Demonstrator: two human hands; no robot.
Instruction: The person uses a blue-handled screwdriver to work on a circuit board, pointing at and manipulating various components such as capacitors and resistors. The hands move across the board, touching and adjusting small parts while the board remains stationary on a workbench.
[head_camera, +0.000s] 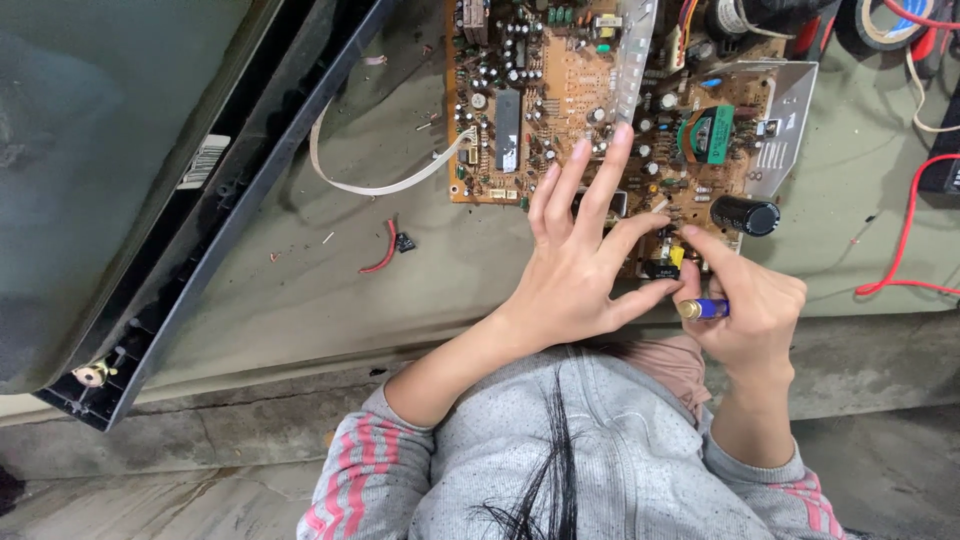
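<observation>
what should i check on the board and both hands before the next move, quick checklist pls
1. Left hand steadying the circuit board: ok, fingers spread on it.
2. Right hand gripping the blue tool: ok, held in the fist.
3. Tool tip seated on the yellow component: cannot tell, fingers hide it.
4. Large black capacitor apart from the right hand: ok, though close.
5. Red wire off the work spot: ok, lies to the right.
6. Board flat on the bench: cannot tell.
</observation>
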